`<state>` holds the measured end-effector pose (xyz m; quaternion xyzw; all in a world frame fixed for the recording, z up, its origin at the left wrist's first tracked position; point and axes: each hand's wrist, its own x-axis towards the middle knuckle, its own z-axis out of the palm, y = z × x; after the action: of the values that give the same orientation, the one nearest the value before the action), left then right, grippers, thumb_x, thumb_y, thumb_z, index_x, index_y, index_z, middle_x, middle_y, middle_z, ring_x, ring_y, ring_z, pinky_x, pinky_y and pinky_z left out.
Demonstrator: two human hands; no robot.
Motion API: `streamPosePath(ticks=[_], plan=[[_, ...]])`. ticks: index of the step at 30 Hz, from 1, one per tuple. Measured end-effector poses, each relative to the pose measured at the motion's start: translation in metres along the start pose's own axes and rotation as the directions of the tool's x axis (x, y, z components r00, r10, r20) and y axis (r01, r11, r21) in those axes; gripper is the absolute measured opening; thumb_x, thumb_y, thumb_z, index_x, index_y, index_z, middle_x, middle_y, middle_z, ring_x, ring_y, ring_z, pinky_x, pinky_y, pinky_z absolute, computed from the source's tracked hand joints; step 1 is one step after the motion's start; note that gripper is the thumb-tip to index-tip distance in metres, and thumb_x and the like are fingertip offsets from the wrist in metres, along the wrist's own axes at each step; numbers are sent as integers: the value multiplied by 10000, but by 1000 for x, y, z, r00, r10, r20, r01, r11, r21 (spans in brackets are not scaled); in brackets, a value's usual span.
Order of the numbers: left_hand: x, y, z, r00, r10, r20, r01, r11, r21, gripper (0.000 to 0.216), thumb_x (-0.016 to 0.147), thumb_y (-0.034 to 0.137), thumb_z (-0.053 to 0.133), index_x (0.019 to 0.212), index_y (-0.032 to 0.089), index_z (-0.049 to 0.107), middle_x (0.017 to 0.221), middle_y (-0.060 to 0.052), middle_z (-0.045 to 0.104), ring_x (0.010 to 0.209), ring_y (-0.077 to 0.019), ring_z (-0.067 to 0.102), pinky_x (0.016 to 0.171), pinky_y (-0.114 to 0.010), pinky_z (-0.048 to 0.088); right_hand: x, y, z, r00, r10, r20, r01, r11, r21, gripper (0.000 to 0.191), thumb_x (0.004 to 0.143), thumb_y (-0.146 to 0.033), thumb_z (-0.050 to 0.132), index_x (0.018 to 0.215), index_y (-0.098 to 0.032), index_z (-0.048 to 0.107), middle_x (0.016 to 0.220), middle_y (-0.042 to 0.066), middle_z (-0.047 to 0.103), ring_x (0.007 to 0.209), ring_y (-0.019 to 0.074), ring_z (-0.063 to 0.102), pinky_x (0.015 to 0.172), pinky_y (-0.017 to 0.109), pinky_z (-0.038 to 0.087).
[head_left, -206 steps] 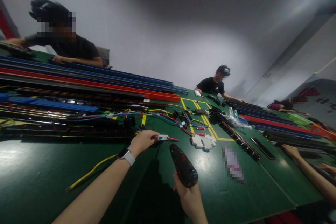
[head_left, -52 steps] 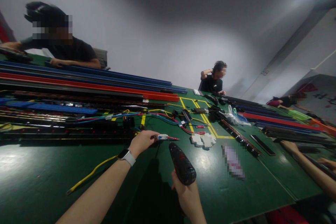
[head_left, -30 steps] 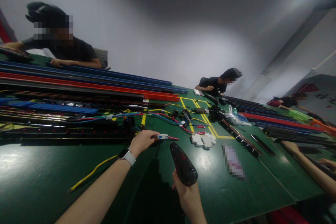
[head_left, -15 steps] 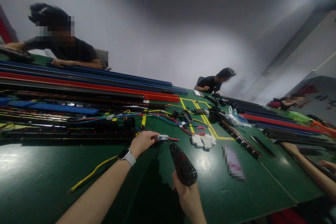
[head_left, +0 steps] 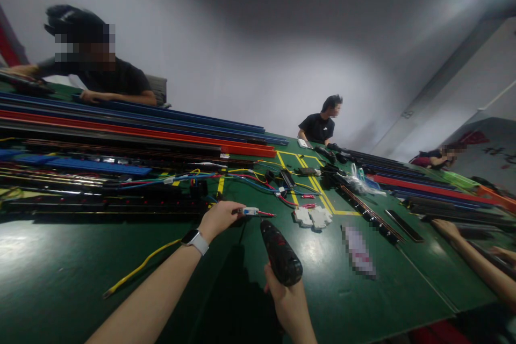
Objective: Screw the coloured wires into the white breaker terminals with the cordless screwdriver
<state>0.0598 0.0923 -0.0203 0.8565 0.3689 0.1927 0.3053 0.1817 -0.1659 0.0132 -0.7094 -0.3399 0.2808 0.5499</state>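
Observation:
My left hand, with a watch on its wrist, pinches a small white-and-blue connector just above the table. Short red wires stick out of the connector's right end. My right hand is wrapped around the grip of a black power drill. The drill's nose points up and left, close below the red wires; whether its tip touches the connector, I cannot tell. To the right of them lie white plastic pieces. A yellow cable rests on the table left of my left wrist.
Long blue, red and black profiles cover the back left of the green table. Loose coloured wires run across its middle. A black strip lies at the right. Several co-workers sit around, one co-worker's arm reaching in at right.
Both my hands, the connector and the drill have stayed put. The co-worker at the far middle has sat up and turned the head. The far-right person's arm has drawn in.

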Motion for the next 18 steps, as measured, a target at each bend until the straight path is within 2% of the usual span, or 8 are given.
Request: streamPosePath(ticks=[10,18], plan=[[-3,6,-3,1000,-7,3,7,1000,-15,334,917,391,575,1200,379,752,1200,21,763,1063,-202,700,974,-270,502,0,0,0,1000,-1,7,1,1000,-3,330,823,-509,689,854,-180,681,567,-10,615,584,199,594,615,297,478],[-2,2,-1,1000,13,-21,-13,1000,15,311,923,400,572,1172,400,759,1169,22,771,1047,-192,704,960,-260,496,0,-1,-1,1000,25,5,-25,999,-24,309,834,-480,677,871,-173,678,565,-10,615,594,198,603,622,292,482]])
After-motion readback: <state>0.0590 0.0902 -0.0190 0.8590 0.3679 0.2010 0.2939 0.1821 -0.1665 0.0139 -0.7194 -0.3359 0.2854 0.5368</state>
